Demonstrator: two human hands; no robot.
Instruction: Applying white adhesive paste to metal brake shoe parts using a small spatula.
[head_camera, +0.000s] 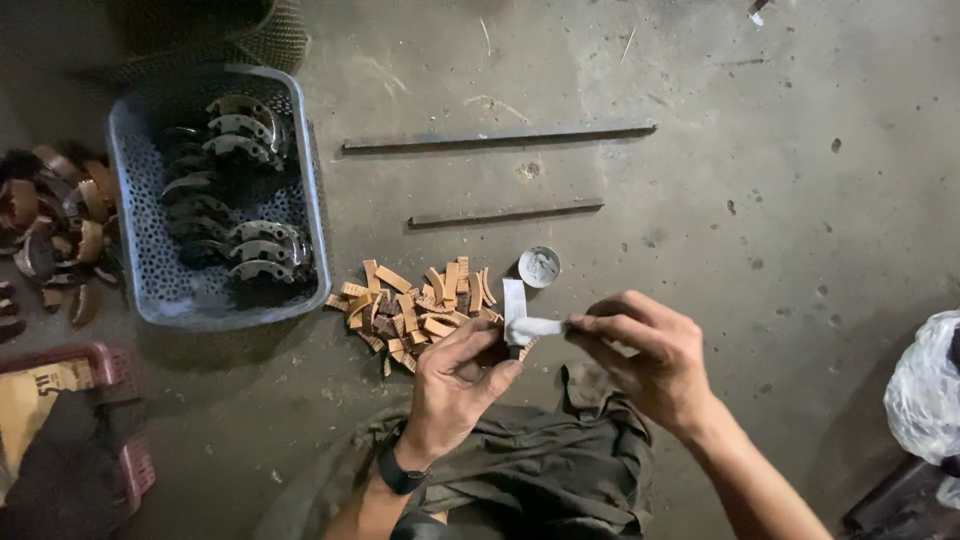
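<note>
Left hand (455, 375): lower middle of the frame, fingers pinched together on a curved strip (514, 303) that looks coated white; black wristband on it.
Right hand (645, 350): just right of centre, thumb and forefinger clamped on a small white applicator (540, 326).
Strip direction: long axis runs pretty much up-down in the frame, top end pointing at the little round tin.
Applicator direction: lies sideways, tip touching the strip's lower part.
Around it: pile of tan lining pieces (415, 305) just left of the strip, round tin (539, 267) just above it.
Further out: grey perforated plastic basket (150, 260) of metal brake shoes (235, 195) upper left, two thin metal bars (497, 140) above.
Surfaces: rough stained concrete floor (760, 200), olive trousers (540, 465) at bottom.
</note>
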